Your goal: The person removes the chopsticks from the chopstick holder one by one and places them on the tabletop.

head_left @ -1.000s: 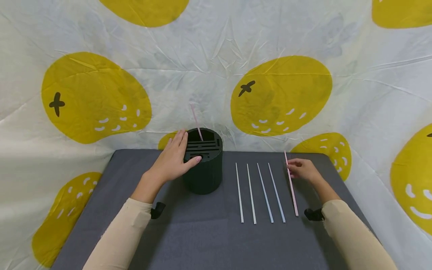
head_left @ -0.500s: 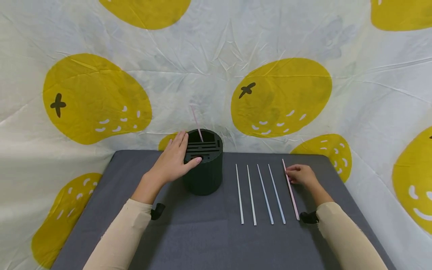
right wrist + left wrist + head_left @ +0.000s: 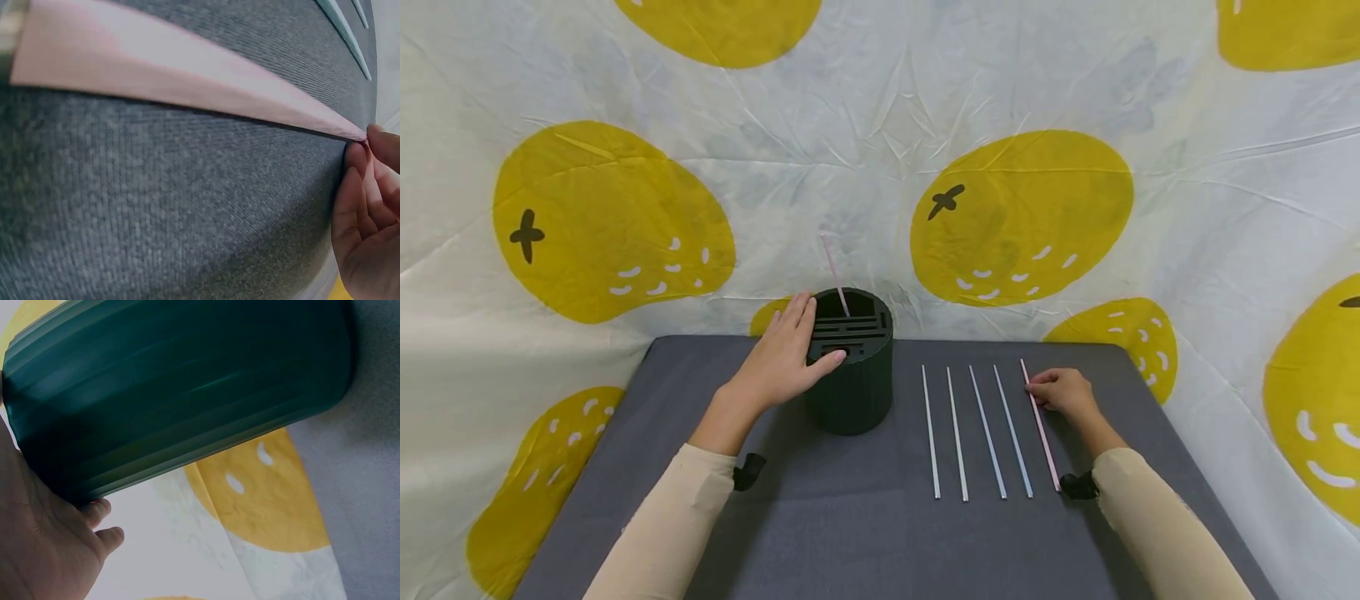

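A dark green ribbed cylindrical holder (image 3: 850, 396), with slots in its top, stands at the back of the table. My left hand (image 3: 782, 354) rests along its left rim, fingers stretched out and thumb lying over the front edge. In the left wrist view the palm (image 3: 37, 531) lies against the holder's top end. A thin pink stick (image 3: 1043, 437) lies at the right end of a row of sticks. Its upper part is pinched between the thumb and fingertips of my right hand (image 3: 1066, 394). The right wrist view shows this pink stick (image 3: 187, 69) low along the cloth.
Left of the pink stick lie two blue sticks (image 3: 1013, 429) and two white sticks (image 3: 930, 429), roughly parallel. Another pink stick (image 3: 834, 271) leans upright in the holder's rear opening. A curtain (image 3: 865, 108) with yellow fruit prints hangs behind the grey table (image 3: 850, 542).
My right hand has moved left and slightly nearer with the pink stick, bringing it closer to the blue sticks. The left hand has stayed on the holder.
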A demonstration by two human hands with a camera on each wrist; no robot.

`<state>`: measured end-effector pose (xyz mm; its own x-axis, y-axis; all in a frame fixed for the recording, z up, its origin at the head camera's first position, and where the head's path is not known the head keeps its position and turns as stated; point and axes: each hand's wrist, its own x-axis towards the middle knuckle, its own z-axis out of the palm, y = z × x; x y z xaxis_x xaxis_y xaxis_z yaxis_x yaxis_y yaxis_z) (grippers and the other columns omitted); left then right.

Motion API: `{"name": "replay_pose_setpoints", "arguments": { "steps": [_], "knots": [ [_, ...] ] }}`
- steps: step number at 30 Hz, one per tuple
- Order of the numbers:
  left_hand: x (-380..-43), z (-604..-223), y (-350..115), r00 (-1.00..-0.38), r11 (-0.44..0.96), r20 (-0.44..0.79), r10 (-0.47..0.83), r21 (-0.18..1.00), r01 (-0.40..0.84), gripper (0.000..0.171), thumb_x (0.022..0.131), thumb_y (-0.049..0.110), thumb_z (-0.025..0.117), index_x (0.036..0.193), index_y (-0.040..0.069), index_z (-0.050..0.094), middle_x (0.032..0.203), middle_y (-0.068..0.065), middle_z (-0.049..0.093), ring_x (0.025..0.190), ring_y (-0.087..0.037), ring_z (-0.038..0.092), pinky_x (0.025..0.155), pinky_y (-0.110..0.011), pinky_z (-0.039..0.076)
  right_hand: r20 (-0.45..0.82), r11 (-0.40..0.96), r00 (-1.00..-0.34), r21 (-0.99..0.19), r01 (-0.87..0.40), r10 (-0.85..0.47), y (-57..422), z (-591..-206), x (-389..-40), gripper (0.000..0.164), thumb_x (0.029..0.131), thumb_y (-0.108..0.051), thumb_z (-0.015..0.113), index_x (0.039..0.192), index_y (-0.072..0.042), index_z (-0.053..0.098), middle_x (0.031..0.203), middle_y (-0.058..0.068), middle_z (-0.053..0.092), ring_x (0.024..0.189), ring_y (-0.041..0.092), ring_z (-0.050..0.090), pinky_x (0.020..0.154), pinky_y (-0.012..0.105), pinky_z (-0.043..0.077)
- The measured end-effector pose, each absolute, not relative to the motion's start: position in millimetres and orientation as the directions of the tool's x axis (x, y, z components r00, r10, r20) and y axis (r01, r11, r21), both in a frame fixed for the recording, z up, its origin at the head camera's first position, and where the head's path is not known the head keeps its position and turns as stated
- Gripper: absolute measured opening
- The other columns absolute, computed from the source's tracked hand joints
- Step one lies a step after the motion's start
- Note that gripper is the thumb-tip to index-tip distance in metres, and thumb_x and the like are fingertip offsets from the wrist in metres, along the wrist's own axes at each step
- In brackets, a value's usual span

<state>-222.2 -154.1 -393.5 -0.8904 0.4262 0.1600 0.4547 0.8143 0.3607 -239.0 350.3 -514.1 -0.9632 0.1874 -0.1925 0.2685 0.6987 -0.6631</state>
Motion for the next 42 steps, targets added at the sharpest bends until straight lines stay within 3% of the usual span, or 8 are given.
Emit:
{"name": "replay_pose_setpoints", "arguments": {
  "steps": [15, 23, 32, 36, 42],
  "knots": [
    [-221.5, -391.4, -153.8, -0.896, 0.823, 0.151, 0.417, 0.355, 0.443, 0.104, 0.099, 0.076, 0.039, 0.166, 0.003, 0.005, 0.175, -0.013, -0.003, 0.162, -0.032, 0.001, 0.129, -0.058, 0.008, -0.162, 0.737, -0.971, -0.632, 0.240, 0.177, 347.2, -513.8, -237.3, 0.034, 0.096, -0.026, 0.076, 0.113, 0.003, 0.074, 0.087, 0.009, 0.075, 0.077, 0.017, 0.066, 0.068, 0.027, 0.059],
    [-221.2, -391.7, -153.4, -0.895, 0.822, 0.151, 0.420, 0.354, 0.445, 0.104, 0.099, 0.076, 0.039, 0.166, 0.003, 0.005, 0.175, -0.014, -0.002, 0.162, -0.032, 0.000, 0.129, -0.058, 0.007, -0.183, 0.625, -0.971, -0.744, 0.237, 0.151, 353.0, -513.6, -235.2, 0.038, 0.098, -0.024, 0.073, 0.122, 0.006, 0.069, 0.095, 0.010, 0.077, 0.079, 0.013, 0.068, 0.070, 0.025, 0.061],
    [-222.0, -392.3, -153.4, -0.893, 0.818, 0.159, 0.421, 0.359, 0.449, 0.104, 0.099, 0.075, 0.039, 0.166, 0.003, 0.006, 0.175, -0.013, -0.002, 0.162, -0.032, 0.001, 0.129, -0.058, 0.006, -0.082, 0.525, -0.995, -0.845, 0.097, 0.050, 358.4, -499.5, -233.8, 0.045, 0.102, -0.024, 0.069, 0.132, 0.009, 0.062, 0.108, 0.020, 0.075, 0.083, 0.009, 0.071, 0.074, 0.024, 0.062],
    [-222.3, -392.4, -153.3, -0.892, 0.819, 0.160, 0.423, 0.354, 0.451, 0.104, 0.099, 0.075, 0.039, 0.166, 0.002, 0.006, 0.175, -0.013, -0.003, 0.162, -0.032, 0.000, 0.129, -0.059, 0.007, -0.058, 0.518, -0.998, -0.853, 0.059, 0.017, 347.9, -476.7, -226.9, 0.044, 0.102, -0.022, 0.068, 0.133, 0.009, 0.062, 0.116, 0.029, 0.072, 0.090, 0.016, 0.075, 0.077, 0.023, 0.062],
    [-221.4, -393.3, -153.7, -0.892, 0.817, 0.158, 0.424, 0.358, 0.452, 0.104, 0.099, 0.075, 0.040, 0.166, 0.002, 0.006, 0.175, -0.012, -0.003, 0.162, -0.031, 0.000, 0.129, -0.058, 0.005, 0.000, 0.546, -0.999, -0.837, -0.027, -0.049, 330.0, -460.0, -228.7, 0.042, 0.101, -0.023, 0.069, 0.131, 0.006, 0.065, 0.116, 0.025, 0.074, 0.092, 0.012, 0.076, 0.079, 0.024, 0.061]
  ]
}}
